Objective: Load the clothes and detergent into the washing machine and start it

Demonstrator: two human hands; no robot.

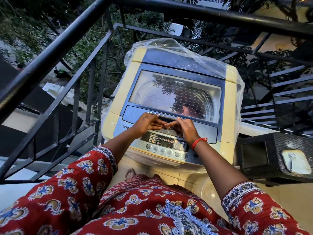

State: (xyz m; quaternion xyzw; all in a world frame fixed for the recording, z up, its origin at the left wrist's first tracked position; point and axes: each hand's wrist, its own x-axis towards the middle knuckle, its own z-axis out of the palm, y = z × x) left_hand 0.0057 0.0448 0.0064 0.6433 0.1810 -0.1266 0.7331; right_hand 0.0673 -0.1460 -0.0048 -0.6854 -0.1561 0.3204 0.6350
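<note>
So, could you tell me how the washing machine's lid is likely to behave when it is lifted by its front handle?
The lid looks rigid, a framed clear panel, so it should probably swing up in one piece. Both hands, left and right, are at the handle, suggesting moderate weight. The plastic cover draped behind may crumple against it.

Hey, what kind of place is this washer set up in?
Likely an outdoor balcony or stair landing: black metal railing around the washing machine, trees beyond it, and outside stairs alongside.
</note>
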